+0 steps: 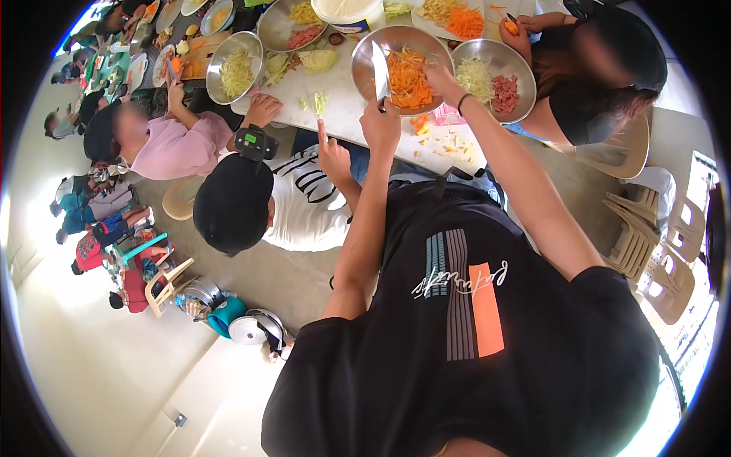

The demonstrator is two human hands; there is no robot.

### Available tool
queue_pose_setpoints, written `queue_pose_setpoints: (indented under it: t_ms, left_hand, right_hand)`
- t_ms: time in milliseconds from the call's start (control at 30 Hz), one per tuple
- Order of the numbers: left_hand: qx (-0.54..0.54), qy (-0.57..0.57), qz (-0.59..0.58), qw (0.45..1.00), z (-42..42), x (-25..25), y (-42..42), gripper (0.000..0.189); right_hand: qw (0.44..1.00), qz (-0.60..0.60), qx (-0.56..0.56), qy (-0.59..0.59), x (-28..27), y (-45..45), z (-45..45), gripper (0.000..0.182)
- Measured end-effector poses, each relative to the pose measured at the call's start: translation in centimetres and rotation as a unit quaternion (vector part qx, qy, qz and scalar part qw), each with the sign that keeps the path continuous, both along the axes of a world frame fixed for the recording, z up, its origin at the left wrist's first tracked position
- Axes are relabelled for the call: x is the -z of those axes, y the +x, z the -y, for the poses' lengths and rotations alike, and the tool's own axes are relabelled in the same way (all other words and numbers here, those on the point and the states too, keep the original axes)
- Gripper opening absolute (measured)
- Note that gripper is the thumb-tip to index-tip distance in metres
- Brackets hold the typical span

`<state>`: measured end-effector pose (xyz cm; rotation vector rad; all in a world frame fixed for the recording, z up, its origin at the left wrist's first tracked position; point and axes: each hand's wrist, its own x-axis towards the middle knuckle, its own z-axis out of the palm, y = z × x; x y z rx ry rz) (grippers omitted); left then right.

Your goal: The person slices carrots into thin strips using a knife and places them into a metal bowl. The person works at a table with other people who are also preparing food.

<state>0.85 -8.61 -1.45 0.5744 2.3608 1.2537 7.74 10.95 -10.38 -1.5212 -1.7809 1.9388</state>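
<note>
In my left hand (pixel 381 124) is the handle of a kitchen knife (pixel 379 71), its broad blade pointing away from me over the left side of a stainless steel bowl (pixel 365 51). Orange carrot strips (pixel 408 77), with some paler pieces, lie in this bowl. My right hand (pixel 441 81) reaches over the bowl's right side, fingertips at the carrot; whether it grips any is hidden. Carrot scraps (pixel 451 147) are scattered on the white table (pixel 342 123) nearest me. Close by on the right, another steel bowl (pixel 524 68) holds chopped pale vegetable (pixel 474 80) and diced pink meat (pixel 505 94).
A person in white (pixel 311 200) sits close on my left, a finger near cabbage shreds (pixel 320 104). Another person (pixel 588 74) at the right handles a carrot. Beyond my bowl stand a white tub (pixel 349 16) and a plate of grated carrot (pixel 465 23). Stacked chairs (pixel 634 234) are behind right.
</note>
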Motion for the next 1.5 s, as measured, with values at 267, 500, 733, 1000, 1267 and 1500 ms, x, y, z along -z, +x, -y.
queue_pose_setpoints:
  t_ms: [267,500,733,1000,1267,1500]
  left_hand:
    - [0.041,-0.008,0.141,0.989,-0.3,-0.6,0.7,0.031]
    - [0.004,-0.025,0.151,0.988,1.2,-1.2,0.4,0.032]
    - [0.005,0.011,0.139,0.990,2.5,-1.1,0.7,0.032]
    - [0.077,0.040,0.100,0.991,2.8,0.6,2.6,0.041]
    - [0.134,0.052,-0.021,0.989,2.6,-0.4,4.3,0.024]
    - [0.249,0.039,0.054,0.966,1.7,-2.3,6.1,0.022]
  right_hand:
    - [0.998,-0.055,-0.025,0.015,-6.2,1.4,6.3,0.062]
    - [0.987,0.067,-0.016,0.146,-5.8,0.6,5.4,0.038]
    - [0.920,-0.249,0.147,-0.265,-4.2,3.2,4.8,0.038]
    - [0.935,-0.250,0.100,-0.231,-6.4,8.7,6.5,0.039]
    - [0.941,-0.250,0.066,-0.219,-9.0,13.1,9.7,0.033]
    - [0.980,-0.106,-0.001,-0.165,-9.3,16.3,9.9,0.031]
